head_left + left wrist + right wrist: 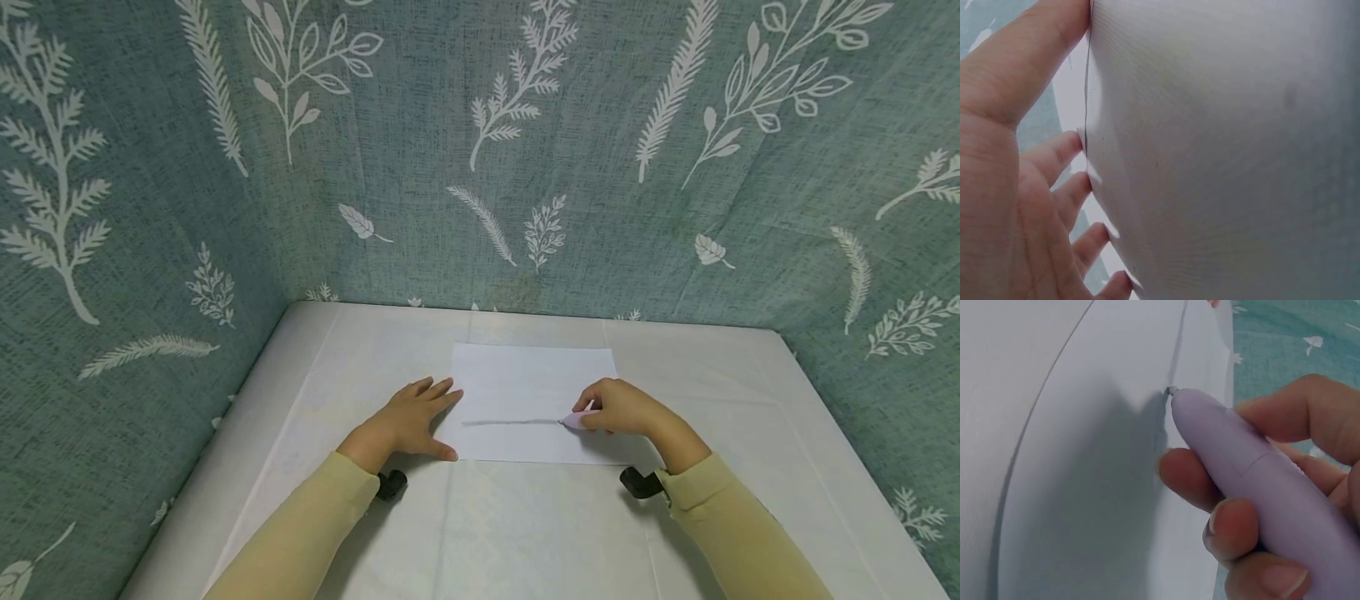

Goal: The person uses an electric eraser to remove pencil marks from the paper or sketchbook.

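Observation:
A white sheet of paper [532, 375] lies flat on the table. A thin grey line [510, 422] runs across its lower part. My right hand [626, 407] grips a thick lavender pen-shaped tool [1266, 469], with thumb and fingers curled round its body. The tool's small grey tip [1171, 391] touches the paper at the right end of the line. At the sheet's left edge, my left hand [408, 423] lies with fingers spread, fingertips and thumb at the paper's border. The tool's back end is outside the right wrist view.
White cloth covers the table [360, 358]. Green fabric with white leaf patterns [420, 150] stands behind it and at both sides. A black wrist mount shows beneath the left sleeve [307, 521], another beneath the right sleeve [738, 525].

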Action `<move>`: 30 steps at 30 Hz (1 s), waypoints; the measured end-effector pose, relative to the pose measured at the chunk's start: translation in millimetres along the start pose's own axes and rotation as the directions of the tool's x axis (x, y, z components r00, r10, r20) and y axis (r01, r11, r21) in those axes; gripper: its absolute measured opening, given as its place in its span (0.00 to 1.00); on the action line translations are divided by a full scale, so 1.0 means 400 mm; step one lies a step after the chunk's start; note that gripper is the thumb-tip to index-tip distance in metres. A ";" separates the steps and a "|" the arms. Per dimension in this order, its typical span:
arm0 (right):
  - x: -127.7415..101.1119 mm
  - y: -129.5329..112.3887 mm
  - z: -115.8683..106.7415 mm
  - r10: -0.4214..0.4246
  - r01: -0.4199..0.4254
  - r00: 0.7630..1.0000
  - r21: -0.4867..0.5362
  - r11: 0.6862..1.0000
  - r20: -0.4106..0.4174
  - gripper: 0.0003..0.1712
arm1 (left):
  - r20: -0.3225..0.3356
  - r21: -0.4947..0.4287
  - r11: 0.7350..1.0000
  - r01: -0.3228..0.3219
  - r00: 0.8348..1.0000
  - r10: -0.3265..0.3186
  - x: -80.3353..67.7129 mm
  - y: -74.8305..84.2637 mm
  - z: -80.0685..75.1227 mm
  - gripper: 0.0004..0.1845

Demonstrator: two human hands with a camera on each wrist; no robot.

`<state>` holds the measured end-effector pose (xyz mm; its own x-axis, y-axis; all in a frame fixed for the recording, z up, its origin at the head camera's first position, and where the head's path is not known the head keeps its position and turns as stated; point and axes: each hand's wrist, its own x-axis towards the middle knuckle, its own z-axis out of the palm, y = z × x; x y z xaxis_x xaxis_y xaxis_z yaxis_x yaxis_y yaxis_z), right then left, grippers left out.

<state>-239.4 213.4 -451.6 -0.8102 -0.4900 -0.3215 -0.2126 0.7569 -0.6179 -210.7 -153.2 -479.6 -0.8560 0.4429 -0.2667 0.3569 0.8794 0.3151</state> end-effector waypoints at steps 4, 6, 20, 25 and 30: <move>-0.004 0.003 0.003 0.001 -0.001 1.000 0.001 1.000 0.000 0.09 | 0.002 -0.007 1.000 0.003 1.000 -0.002 0.000 0.001 0.000 0.56; -0.006 0.005 0.004 -0.006 0.006 1.000 0.002 1.000 -0.003 0.09 | 0.004 -0.007 1.000 0.001 1.000 -0.001 0.000 0.000 0.000 0.56; -0.003 0.004 0.006 -0.057 0.057 0.998 0.002 0.998 0.016 0.09 | 0.005 -0.006 1.000 -0.013 1.000 0.013 0.000 -0.004 0.001 0.56; -0.002 0.001 0.007 -0.045 0.045 0.999 -0.002 0.999 0.009 0.09 | 0.004 -0.006 1.000 -0.013 1.000 0.013 0.001 -0.005 0.001 0.56; -0.001 -0.002 0.007 -0.035 0.035 0.999 -0.012 0.999 0.001 0.10 | 0.005 -0.011 1.000 -0.015 1.000 0.015 -0.001 -0.005 0.000 0.56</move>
<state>-237.5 211.7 -452.9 -0.8016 -0.5168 -0.3008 -0.2471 0.7444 -0.6203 -211.1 -155.0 -480.1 -0.8484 0.4571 -0.2668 0.3656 0.8706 0.3291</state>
